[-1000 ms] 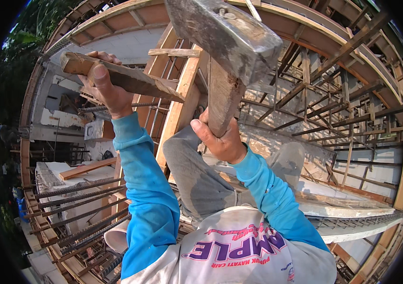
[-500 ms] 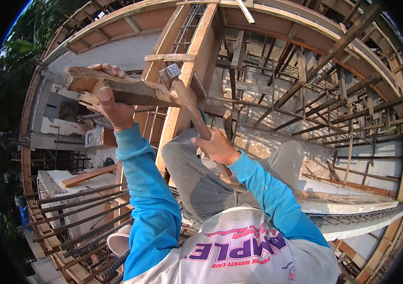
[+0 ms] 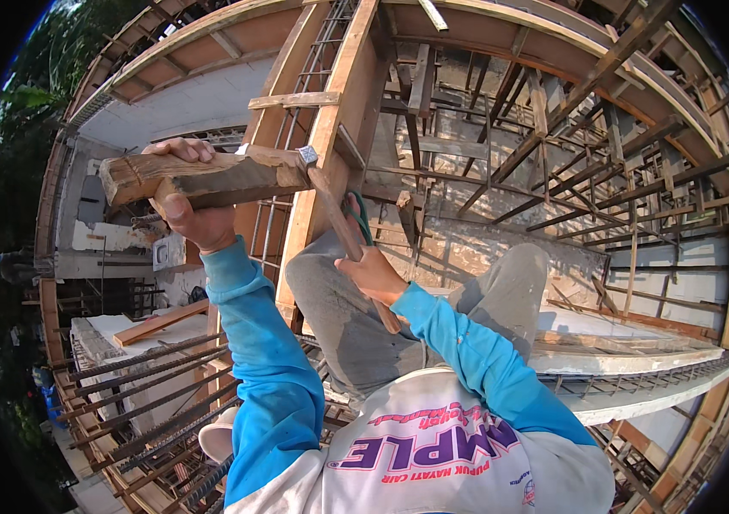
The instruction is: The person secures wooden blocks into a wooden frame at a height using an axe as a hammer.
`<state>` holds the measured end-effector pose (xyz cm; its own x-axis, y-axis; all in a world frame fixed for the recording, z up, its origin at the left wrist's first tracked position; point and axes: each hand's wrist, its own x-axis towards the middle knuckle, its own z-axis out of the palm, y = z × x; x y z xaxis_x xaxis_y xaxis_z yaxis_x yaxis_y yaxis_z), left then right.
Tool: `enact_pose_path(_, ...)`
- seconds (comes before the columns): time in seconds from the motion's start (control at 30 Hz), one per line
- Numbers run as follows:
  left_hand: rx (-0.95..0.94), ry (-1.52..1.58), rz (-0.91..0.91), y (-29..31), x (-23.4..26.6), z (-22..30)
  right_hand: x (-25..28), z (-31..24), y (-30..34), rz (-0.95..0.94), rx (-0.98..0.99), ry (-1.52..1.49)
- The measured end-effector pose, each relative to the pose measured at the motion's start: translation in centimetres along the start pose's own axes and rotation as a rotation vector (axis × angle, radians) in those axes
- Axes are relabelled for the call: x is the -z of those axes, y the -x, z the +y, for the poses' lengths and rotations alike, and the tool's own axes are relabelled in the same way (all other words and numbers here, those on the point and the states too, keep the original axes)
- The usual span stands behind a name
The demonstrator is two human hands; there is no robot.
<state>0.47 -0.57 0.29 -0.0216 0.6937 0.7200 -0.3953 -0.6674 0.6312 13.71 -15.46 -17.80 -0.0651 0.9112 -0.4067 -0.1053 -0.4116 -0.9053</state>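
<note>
Left grip [image 3: 200, 226] closed round the left portion of a timber offcut [image 3: 240, 186], fingers at far side, thumb near; offcut's free end extends rightward. Judged stiff, rough, moderately heavy; best held mid-length. Right grip [image 3: 373, 274] wraps the handle of a hammer [image 3: 335, 211]; head-to-offcut contact unconfirmed.

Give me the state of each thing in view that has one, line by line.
Left grip: closed around timber piece
Right grip: closed around hammer
Timber piece: held, right end rough
Hammer: head at timber piece's right end, contact unclear
Formwork trough: open-topped, steel bars inside
Crosspiece: spanning formwork trough
Left-side plank: lying on pale block
Rebar rods: bare, exposed
</note>
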Motion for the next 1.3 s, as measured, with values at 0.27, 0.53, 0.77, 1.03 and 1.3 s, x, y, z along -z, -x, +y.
enact_pose_path(0.27, 0.002, 0.0, -0.028, 0.8, -1.9, -0.1, 1.9, -4.2, 0.3, -0.075, -0.054, 0.022)
enact_pose_path(0.53, -0.007, -0.063, -0.06, 1.5, -2.5, -0.3, 3.3, -5.4, 2.7, 0.059, 0.358, 0.071)
enact_pose_path(0.77, -0.004, -0.026, -0.064, 1.5, -2.2, -0.2, 1.1, 1.0, 0.9, 0.275, 0.338, 0.018)
enact_pose_path(1.03, 0.009, -0.006, -0.079, 1.3, -3.0, -0.2, 3.1, -2.1, 1.6, -0.066, -0.16, -0.057)
enact_pose_path(1.3, 0.075, -0.047, 0.002, 4.4, -2.2, -2.2, 2.2, -4.5, 4.7, 0.29, 0.626, 0.018)
